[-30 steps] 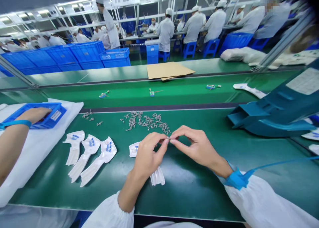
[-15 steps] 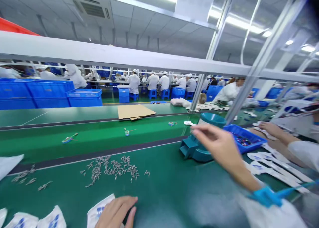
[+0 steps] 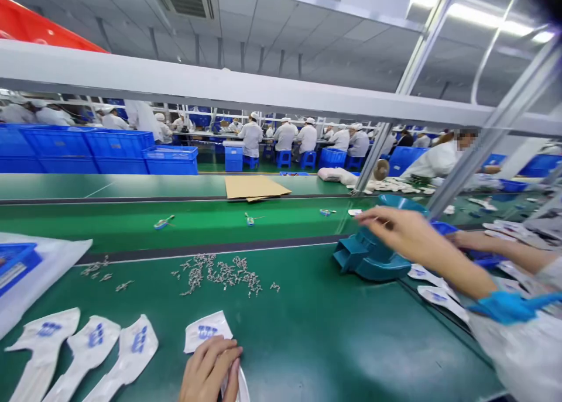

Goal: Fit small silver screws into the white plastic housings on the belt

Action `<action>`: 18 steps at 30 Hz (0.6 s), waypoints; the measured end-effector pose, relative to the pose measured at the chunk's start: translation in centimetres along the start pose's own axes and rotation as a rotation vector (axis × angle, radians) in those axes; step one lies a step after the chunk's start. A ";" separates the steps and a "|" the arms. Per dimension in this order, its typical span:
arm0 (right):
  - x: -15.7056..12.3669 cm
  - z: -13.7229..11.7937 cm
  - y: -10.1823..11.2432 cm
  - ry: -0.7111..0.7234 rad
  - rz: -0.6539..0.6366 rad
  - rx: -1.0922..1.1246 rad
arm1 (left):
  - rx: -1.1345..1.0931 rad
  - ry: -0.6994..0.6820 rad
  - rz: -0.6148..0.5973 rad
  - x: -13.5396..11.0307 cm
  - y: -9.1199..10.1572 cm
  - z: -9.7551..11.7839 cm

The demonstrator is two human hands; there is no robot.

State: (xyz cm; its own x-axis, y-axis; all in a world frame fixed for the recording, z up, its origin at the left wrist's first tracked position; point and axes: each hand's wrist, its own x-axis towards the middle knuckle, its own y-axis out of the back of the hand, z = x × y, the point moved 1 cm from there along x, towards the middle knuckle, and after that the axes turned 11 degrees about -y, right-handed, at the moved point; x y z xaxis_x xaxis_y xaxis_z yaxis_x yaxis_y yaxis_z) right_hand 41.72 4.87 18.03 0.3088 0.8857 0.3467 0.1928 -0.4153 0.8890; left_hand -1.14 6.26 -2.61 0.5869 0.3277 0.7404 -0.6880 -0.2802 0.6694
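Observation:
My left hand (image 3: pixel 209 368) is at the bottom middle, its fingers curled over a white, flat, long-necked piece with blue print (image 3: pixel 208 330); the palm hides much of it. My right hand (image 3: pixel 401 229), with a blue strap at the wrist, reaches over a teal funnel-shaped device (image 3: pixel 369 256). Its thumb and forefinger are pinched together beside a small white piece (image 3: pixel 355 212) at the green belt; whether they hold it is unclear. Three similar white printed pieces (image 3: pixel 139 340) lie at the lower left. A scatter of small grey metal parts (image 3: pixel 222 273) lies on the green table.
Small colourful parts (image 3: pixel 250 219) lie spaced along the green belt (image 3: pixel 290 223). A brown cardboard sheet (image 3: pixel 254 186) is behind it. A blue tray on white sheeting (image 3: pixel 65 256) is at left. A co-worker's hand (image 3: pixel 474 240) is over a blue bin at right.
The view has swung left, showing more of the white pieces and a blue tray there. My right hand stays pinched near the funnel. The co-worker's hand has moved to the blue bin.

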 end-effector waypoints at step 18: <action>-6.4 -8.4 -18.4 0.457 -0.332 -0.050 | -0.287 0.332 -0.198 2.1 2.2 3.1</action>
State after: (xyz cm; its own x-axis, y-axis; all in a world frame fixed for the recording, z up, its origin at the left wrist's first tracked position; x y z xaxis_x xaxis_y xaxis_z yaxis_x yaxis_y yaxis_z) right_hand 28.38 8.55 1.92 -0.1974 0.9716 0.1301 0.1635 -0.0982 0.9816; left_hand -0.10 3.50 0.66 0.5826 0.6327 0.5101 -0.6946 0.0618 0.7167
